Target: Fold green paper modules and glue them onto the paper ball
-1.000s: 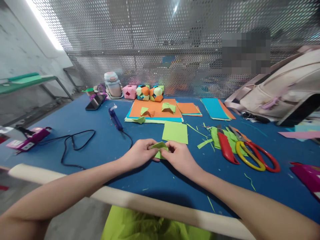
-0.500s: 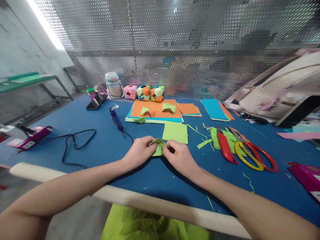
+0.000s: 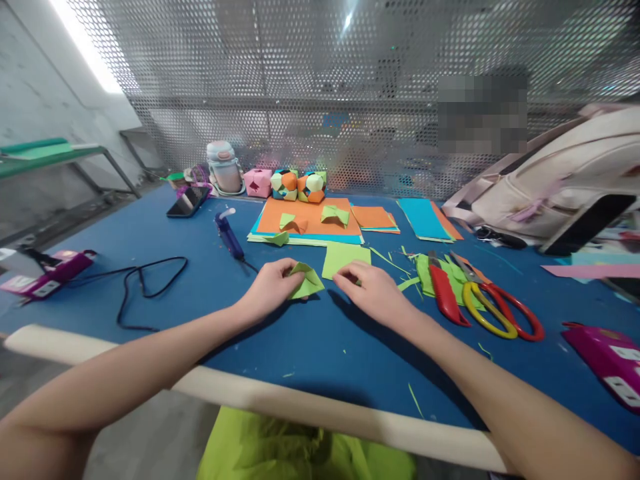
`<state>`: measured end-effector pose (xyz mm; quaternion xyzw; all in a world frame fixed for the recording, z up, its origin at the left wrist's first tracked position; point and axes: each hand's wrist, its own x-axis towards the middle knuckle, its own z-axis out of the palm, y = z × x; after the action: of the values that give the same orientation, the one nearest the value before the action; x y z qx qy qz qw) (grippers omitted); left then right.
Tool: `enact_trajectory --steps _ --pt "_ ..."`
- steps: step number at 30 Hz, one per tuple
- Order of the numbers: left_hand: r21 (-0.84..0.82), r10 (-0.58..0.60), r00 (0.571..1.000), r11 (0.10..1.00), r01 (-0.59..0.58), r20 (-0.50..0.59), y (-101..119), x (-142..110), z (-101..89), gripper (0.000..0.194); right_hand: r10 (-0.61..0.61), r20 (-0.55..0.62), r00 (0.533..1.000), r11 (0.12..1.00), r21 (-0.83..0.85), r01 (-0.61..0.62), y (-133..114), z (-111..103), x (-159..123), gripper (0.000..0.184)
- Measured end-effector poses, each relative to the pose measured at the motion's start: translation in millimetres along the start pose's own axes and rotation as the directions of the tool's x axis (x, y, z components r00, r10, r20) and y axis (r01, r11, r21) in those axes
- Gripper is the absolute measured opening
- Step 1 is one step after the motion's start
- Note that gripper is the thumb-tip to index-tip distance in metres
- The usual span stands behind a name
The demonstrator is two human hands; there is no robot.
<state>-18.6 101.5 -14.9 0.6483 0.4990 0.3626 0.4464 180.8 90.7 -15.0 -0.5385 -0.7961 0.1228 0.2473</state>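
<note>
My left hand [image 3: 273, 287] pinches a folded piece of green paper [image 3: 307, 283] between thumb and fingers, just above the blue tabletop. A pointed corner of the paper sticks out to the right. To its right my right hand [image 3: 373, 290] hovers apart from the folded paper, its fingers curled together with nothing visible in them. Behind that hand lies a flat green paper square [image 3: 345, 257], partly covered by its fingers. Farther back, small folded green and orange pieces [image 3: 335, 215] rest on a stack of orange and blue sheets [image 3: 313, 207].
A blue glue gun [image 3: 229, 237] with a black cord lies left. Right are a red cutter [image 3: 445, 293], scissors [image 3: 495, 313] and green scraps. Behind stand paper balls [image 3: 313, 187], a pink paper cube [image 3: 258, 183], a bottle [image 3: 224, 167] and a mesh panel; a backpack [image 3: 565, 173] sits at right.
My right hand has let go of the folded green paper and moved right. My left hand still holds it, now turned with a corner pointing right.
</note>
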Motion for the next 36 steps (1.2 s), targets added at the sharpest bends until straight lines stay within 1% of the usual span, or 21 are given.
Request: enact_trajectory --steps 1,3,5,7,9,11,14,17,22,24,27,29,30,32,34,36 --pt "-0.073 -0.043 0.999 0.996 0.043 0.003 0 3 -1.2 0.013 0.007 0.001 1.0 0.996 -0.094 -0.007 8 -1 3 0.022" --pt "-0.193 -0.112 0.994 0.975 0.109 -0.003 0 8 -3.4 0.008 -0.019 0.015 1.0 0.958 -0.286 0.023 23 -2 7 0.028" --pt "-0.309 -0.148 0.989 0.941 0.138 -0.011 0 12 -5.4 0.005 -0.055 0.056 0.997 0.914 -0.4 0.073 33 -2 9 0.035" --pt "-0.443 -0.164 0.986 0.884 0.149 0.005 0 15 -7.1 0.007 -0.084 0.103 0.991 0.893 -0.434 0.121 37 -2 9 0.032" --pt "-0.548 -0.164 0.986 0.824 0.146 0.017 0 18 -8.6 0.015 -0.118 0.137 0.984 0.884 -0.437 0.167 37 -4 9 0.025" --pt "-0.608 -0.169 0.986 0.781 0.143 0.015 -1 20 -9.5 0.025 -0.151 0.153 0.977 0.874 -0.442 0.204 36 -5 9 0.024" --pt "-0.636 -0.173 0.985 0.758 0.147 0.021 -2 22 -9.7 0.04 -0.169 0.129 0.977 0.871 -0.444 0.209 39 -4 10 0.025" --pt "-0.622 -0.17 0.985 0.768 0.155 0.035 -3 22 -8.8 0.05 -0.157 0.066 0.985 0.882 -0.438 0.17 43 -3 11 0.025" --pt "-0.573 -0.15 0.988 0.808 0.134 0.02 -4 21 -7.8 0.056 -0.105 -0.081 0.991 0.919 -0.388 0.065 46 -5 12 0.023" --pt "-0.505 -0.147 0.989 0.855 0.118 -0.018 -2 19 -9.1 0.06 -0.081 -0.134 0.988 0.935 -0.353 0.029 46 -8 12 0.023" --pt "-0.313 -0.128 0.987 0.945 0.093 -0.093 1 13 -13.1 0.063 -0.055 -0.193 0.98 0.959 -0.283 -0.002 44 -14 12 0.025" --pt "-0.146 -0.087 0.987 0.987 0.066 -0.137 4 9 -15.9 0.058 -0.047 -0.22 0.974 0.974 -0.228 -0.005 41 -18 12 0.025" --pt "-0.065 -0.056 0.987 0.997 0.047 -0.148 6 7 -16.9 0.052 -0.045 -0.232 0.972 0.98 -0.2 -0.002 39 -19 13 0.025" --pt "0.047 0.008 0.992 0.999 -0.002 -0.127 10 6 -17.3 0.035 -0.047 -0.254 0.966 0.989 -0.148 0.009 34 -21 13 0.026" --pt "0.052 0.058 0.996 0.997 -0.054 -0.067 15 6 -14.8 0.021 -0.055 -0.271 0.961 0.994 -0.107 0.026 28 -22 14 0.028" --pt "-0.04 0.074 0.997 0.996 -0.076 -0.026 20 9 -10.2 0.013 -0.07 -0.282 0.957 0.996 -0.076 0.05 22 -22 15 0.029"
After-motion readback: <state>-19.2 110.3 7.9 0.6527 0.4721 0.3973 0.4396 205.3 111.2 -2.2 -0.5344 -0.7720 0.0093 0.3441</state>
